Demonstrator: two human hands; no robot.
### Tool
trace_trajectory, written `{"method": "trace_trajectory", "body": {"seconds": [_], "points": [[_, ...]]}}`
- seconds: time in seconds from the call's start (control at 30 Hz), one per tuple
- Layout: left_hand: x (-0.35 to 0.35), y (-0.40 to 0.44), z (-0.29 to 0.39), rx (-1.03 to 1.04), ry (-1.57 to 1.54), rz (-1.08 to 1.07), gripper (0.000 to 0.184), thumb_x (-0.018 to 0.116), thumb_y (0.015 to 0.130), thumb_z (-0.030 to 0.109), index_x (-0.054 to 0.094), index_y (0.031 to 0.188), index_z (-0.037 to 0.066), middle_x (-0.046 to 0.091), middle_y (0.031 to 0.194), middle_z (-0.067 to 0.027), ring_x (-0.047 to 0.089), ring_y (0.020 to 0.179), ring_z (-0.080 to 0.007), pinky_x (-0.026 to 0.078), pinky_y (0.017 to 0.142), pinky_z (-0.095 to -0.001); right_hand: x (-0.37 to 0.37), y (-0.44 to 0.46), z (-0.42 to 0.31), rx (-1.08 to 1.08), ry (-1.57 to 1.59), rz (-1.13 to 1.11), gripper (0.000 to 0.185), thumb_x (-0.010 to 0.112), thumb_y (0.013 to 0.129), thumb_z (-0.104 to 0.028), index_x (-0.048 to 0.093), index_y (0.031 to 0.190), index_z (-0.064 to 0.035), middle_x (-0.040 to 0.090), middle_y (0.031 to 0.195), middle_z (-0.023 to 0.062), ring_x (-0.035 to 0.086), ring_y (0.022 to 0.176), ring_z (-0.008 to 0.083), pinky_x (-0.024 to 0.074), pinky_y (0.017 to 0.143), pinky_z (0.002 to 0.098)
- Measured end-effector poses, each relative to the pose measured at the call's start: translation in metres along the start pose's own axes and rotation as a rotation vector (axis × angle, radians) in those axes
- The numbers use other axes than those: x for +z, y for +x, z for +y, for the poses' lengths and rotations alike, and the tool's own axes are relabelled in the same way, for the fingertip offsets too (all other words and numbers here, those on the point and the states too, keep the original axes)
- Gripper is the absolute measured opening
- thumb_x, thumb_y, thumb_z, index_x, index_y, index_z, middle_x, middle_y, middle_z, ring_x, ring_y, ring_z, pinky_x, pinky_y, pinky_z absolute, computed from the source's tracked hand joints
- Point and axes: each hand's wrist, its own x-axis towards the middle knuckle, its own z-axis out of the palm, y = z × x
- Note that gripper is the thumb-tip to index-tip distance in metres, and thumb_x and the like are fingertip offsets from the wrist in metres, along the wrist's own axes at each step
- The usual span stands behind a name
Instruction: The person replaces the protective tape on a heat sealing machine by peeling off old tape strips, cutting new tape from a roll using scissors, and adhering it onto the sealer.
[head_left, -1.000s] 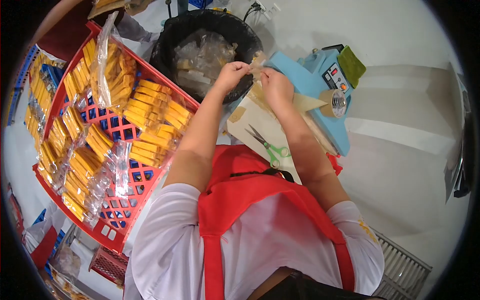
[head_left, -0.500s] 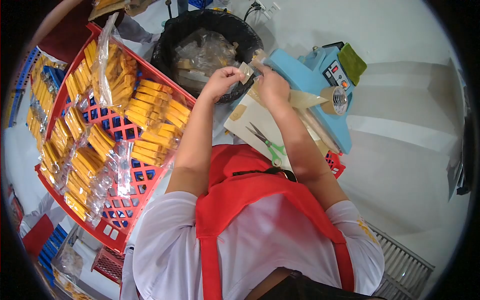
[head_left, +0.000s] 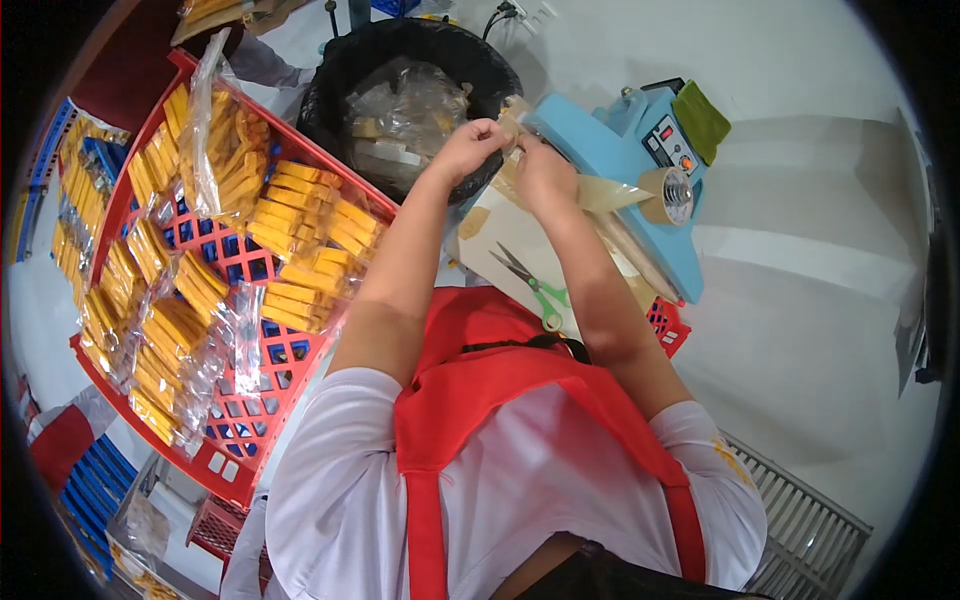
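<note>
My left hand (head_left: pixel 466 152) is closed in a pinch at the end of the brown packing tape (head_left: pixel 610 195), close beside my right hand. My right hand (head_left: pixel 546 178) also has its fingers closed on the tape near the blue sealing machine (head_left: pixel 572 132). The exact spot between the fingertips is partly hidden. A strip of tape runs from under my right hand to the tape roll (head_left: pixel 668 196), which sits against the machine's right side. Green-handled scissors (head_left: pixel 534 284) lie slightly apart on the pale board (head_left: pixel 500 235) below my hands.
A red crate (head_left: pixel 240 440) on the left holds several clear bags of yellow sticks (head_left: pixel 290 215). Behind my left hand stands a bin lined in black (head_left: pixel 330 95) with plastic scraps. A green cloth (head_left: pixel 701 122) hangs on the machine. Another person's sleeve (head_left: pixel 265 60) shows at the upper left.
My left hand has moved right and up with a small tape piece, from over the bin's edge to my right hand's fingertips. My right hand has barely moved.
</note>
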Motion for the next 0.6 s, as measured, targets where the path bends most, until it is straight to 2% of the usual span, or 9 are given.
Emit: {"method": "trace_trajectory", "body": {"seconds": [0.07,0.17,0.2,0.27,0.4,0.5,0.6], "points": [[0.002,0.001,0.001,-0.009,0.005,0.022,0.017,0.057,0.077,0.025,0.055,0.08,0.008,0.051,0.072,0.0056,0.04,0.064,-0.0033,0.031,0.057,-0.0176,-0.003,0.001,-0.001,-0.005,-0.046,-0.111,0.032,0.034,0.079,-0.013,0.051,0.106,-0.0162,0.058,0.09,0.013,0.056,0.085,0.0278,0.0421,0.075,0.0376],[0.007,0.0,0.007,-0.014,0.024,0.089,0.019,0.059,0.076,0.027,0.056,0.074,0.008,0.05,0.067,0.0056,0.039,0.06,-0.0032,0.031,0.053,-0.0178,-0.004,0.001,0.0,-0.005,-0.049,-0.135,0.032,0.034,0.08,-0.013,0.05,0.107,-0.0167,0.058,0.09,0.013,0.056,0.085,0.0278,0.042,0.075,0.0374],[0.008,0.001,0.008,-0.008,0.041,0.131,0.021,0.06,0.075,0.028,0.056,0.071,0.008,0.05,0.064,0.0055,0.038,0.057,-0.0031,0.03,0.05,-0.018,-0.003,0.001,0.001,-0.003,-0.048,-0.136,0.032,0.034,0.08,-0.013,0.05,0.107,-0.0167,0.058,0.09,0.013,0.056,0.085,0.0278,0.042,0.075,0.0374],[0.007,0.003,0.003,-0.003,0.067,0.164,0.022,0.061,0.074,0.028,0.056,0.069,0.007,0.049,0.061,0.0056,0.038,0.055,-0.0031,0.029,0.048,-0.018,0.0,0.002,0.002,-0.017,0.022,-0.042,0.026,0.043,0.077,-0.012,0.053,0.1,-0.0144,0.058,0.082,0.0153,0.055,0.079,0.0313,0.0422,0.07,0.0406],[0.008,0.004,0.0,0.036,0.131,0.252,0.025,0.064,0.07,0.029,0.056,0.065,0.006,0.046,0.057,0.0057,0.036,0.051,-0.0031,0.028,0.045,-0.018,-0.006,0.002,-0.001,0.001,-0.031,-0.134,0.032,0.036,0.079,-0.013,0.05,0.107,-0.0169,0.058,0.089,0.0139,0.055,0.085,0.0291,0.0425,0.074,0.0386],[0.006,0.006,-0.005,0.06,0.3,0.363,0.026,0.066,0.068,0.03,0.056,0.065,0.006,0.046,0.057,0.0052,0.037,0.05,-0.0031,0.028,0.045,-0.0179,-0.01,0.002,-0.003,-0.002,-0.008,-0.131,0.031,0.04,0.078,-0.013,0.049,0.108,-0.018,0.058,0.088,0.0143,0.055,0.084,0.0297,0.0428,0.072,0.0391],[0.003,0.005,-0.004,-0.006,0.308,0.358,0.026,0.066,0.067,0.03,0.055,0.065,0.006,0.048,0.057,0.0043,0.038,0.051,-0.0035,0.03,0.046,-0.0185,-0.021,-0.001,-0.006,-0.081,0.032,-0.196,0.033,0.043,0.077,-0.014,0.048,0.109,-0.0191,0.058,0.087,0.0143,0.055,0.083,0.0299,0.0428,0.072,0.0389]]}}
